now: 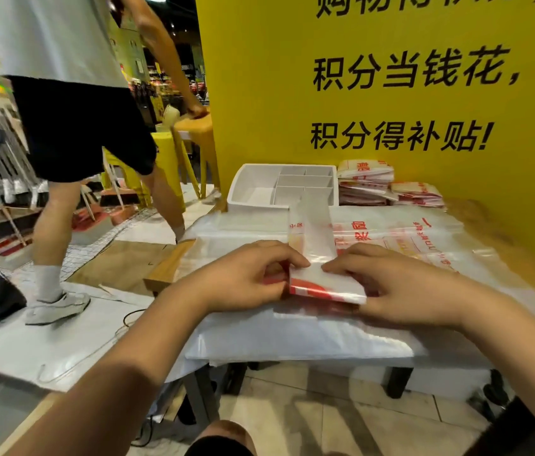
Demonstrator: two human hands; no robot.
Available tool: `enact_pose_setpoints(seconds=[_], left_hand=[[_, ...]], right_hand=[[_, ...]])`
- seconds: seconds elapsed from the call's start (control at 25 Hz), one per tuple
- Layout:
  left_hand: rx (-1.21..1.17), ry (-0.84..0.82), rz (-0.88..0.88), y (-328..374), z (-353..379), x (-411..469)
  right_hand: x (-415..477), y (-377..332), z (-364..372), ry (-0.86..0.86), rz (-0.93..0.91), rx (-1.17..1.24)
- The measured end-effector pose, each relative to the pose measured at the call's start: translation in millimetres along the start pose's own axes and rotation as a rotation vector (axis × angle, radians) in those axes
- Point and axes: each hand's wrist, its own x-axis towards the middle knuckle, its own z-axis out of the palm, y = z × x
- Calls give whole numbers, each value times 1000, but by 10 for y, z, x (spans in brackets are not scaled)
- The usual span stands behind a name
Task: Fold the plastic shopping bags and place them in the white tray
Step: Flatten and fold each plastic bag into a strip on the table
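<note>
- A plastic bag [323, 286], white with red print, is seen at the centre of the view, partly folded into a thick packet. Its unfolded narrow strip is stretched away toward 12 o'clock, and the far end is seen against the tray's near wall.
- The packet's left edge is pinched by the left hand [246, 274], with the fingers curled over the top.
- The right edge is gripped by the right hand [394, 284], the fingers bent round it and a fingertip pressed on the top fold. The fingertips of the two hands are nearly met over that fold.
- The packet is laid on a layer of flat bags [292, 337] spread over the wooden table [522, 258].
- The white tray [243, 189], divided into compartments, is set at 12 o'clock from the hands, near the far table edge.
- A stack of folded bags [366, 182] is piled just beside the tray at 1 o'clock, against a yellow wall [259, 93] printed with black characters.
- At 10 o'clock a bystander [78, 126] in dark shorts and pale shoes is seen, with yellow stools [174, 159] behind.
</note>
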Motion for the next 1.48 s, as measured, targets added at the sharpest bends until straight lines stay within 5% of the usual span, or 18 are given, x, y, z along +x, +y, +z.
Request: enact_pose_setpoints(seconds=[0.24, 0.64, 0.84, 1.24, 1.48], left_hand=[[-138, 129, 71, 143, 213, -211], [-78, 300, -162, 162, 427, -78], [-90, 448, -277, 297, 511, 25], [328, 320, -320, 326, 504, 183], [327, 151, -203, 165, 361, 202]], right_hand=[[-231, -68, 241, 299, -51, 117], [-6, -176, 161, 279, 228, 327], [179, -214, 287, 390, 402, 210], [360, -358, 298, 349, 509, -120], [416, -205, 209, 224, 383, -257]])
